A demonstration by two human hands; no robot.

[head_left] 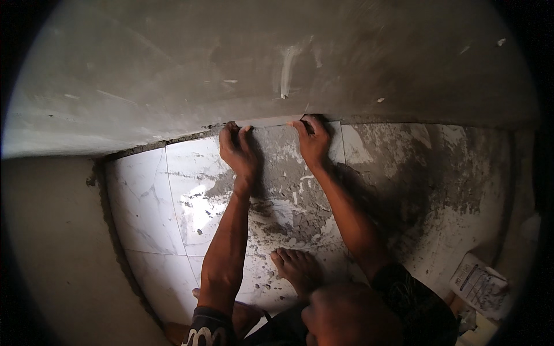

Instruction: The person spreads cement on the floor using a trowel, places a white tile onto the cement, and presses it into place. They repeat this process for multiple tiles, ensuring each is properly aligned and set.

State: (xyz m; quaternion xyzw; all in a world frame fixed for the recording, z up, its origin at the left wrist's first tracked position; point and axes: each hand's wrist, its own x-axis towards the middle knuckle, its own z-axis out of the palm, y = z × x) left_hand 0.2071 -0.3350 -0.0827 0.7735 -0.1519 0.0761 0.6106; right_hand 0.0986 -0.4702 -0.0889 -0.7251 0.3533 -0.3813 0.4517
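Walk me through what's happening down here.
A person has the left hand and right hand at a thin pale strip along the foot of the grey wall; whether they grip or press it is unclear. Grey mortar-like material smears the white floor tiles below, near a bare foot.

A narrow, pale, straight-edged strip (274,121), its material unclear and partly hidden, runs lengthwise along the foot of the grey plastered wall (352,63), beside the mortar-smeared white marbled floor tiles (141,190).
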